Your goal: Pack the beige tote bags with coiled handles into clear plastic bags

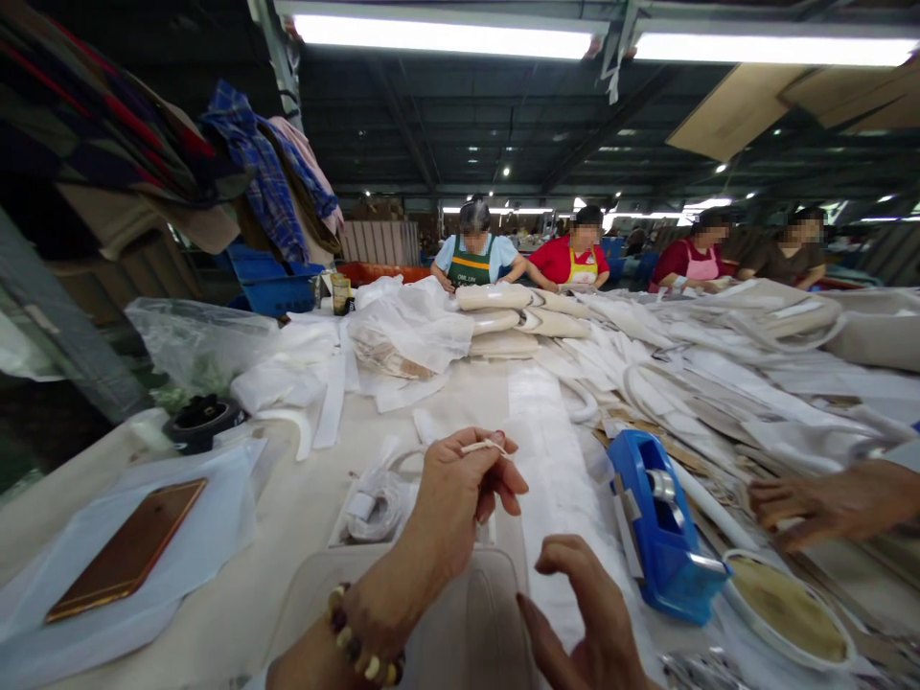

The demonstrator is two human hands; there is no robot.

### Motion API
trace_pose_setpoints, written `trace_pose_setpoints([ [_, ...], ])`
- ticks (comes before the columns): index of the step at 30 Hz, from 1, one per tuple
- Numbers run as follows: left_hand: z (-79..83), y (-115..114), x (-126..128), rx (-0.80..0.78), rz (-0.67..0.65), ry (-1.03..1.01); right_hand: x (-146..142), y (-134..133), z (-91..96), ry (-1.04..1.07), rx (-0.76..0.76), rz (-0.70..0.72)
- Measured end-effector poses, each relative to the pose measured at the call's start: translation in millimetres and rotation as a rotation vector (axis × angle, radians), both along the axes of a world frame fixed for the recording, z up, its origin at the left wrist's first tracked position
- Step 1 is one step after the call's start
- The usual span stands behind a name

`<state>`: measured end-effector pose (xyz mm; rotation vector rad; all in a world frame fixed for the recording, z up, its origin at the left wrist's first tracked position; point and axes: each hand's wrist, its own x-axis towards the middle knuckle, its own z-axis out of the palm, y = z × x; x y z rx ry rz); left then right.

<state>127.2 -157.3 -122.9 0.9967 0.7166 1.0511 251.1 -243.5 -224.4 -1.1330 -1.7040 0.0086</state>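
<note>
My left hand point(456, 489), with a beaded bracelet point(352, 637) at its wrist, is raised over the middle of the table. Its thumb and fingers pinch a thin cream-coloured cord or strip point(478, 447). My right hand point(589, 613) is lower and to the right, its thumb and forefinger apart and no object visible between them. Under the left forearm lies a translucent plastic box or lid point(316, 599). Just behind that, a white tray holds a coil of pale cord point(378, 508). A blue tape dispenser point(654, 522) stands right of my right hand.
On the left, a phone point(133, 546) rests on white sheets beside a black tape roll point(205, 422). Piled cream strips point(690, 364) cover the right side. A co-worker's hand point(840, 503) reaches in near a round white-rimmed dish point(787, 609). Several people sit across the table.
</note>
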Motion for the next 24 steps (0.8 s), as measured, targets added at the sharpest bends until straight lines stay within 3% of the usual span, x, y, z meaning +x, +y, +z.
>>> trace_pose_setpoints([
  [3, 2.7, -11.0, 3.2, -0.01, -0.068, 0.01, 3.3, 4.6, 17.6, 0.34, -0.147, 0.096],
  [7, 4.7, -26.4, 9.5, -0.019, -0.135, 0.006, -1.5, 20.1, 40.3, 0.844, -0.507, 0.443],
  [10, -3.1, -31.4, 11.0, 0.026, -0.104, 0.019, -7.0, 22.2, 42.6, 1.009, -0.673, 0.507],
  [14, -34.7, -27.8, 1.5, 0.111, 0.099, 0.167, -1.4, 20.2, 32.5, 0.803, -1.013, 0.391],
  [17, -60.3, -14.1, -16.8, 0.028, 0.079, 0.315, 11.5, 30.6, 27.9, 0.6, -1.176, 0.331],
  [19, -70.3, 4.8, -33.0, 0.138, 0.021, 0.538, 20.5, 46.3, 29.6, 0.532, -1.208, 0.339],
  [21, -75.6, 31.3, -48.0, 0.35, 0.013, 0.898, 26.4, 68.7, 35.6, 0.498, -1.182, 0.323],
  [24, -86.1, 73.7, -59.2, 0.495, 0.021, 1.29, 22.4, 111.5, 49.3, 0.305, -1.029, 0.162],
])
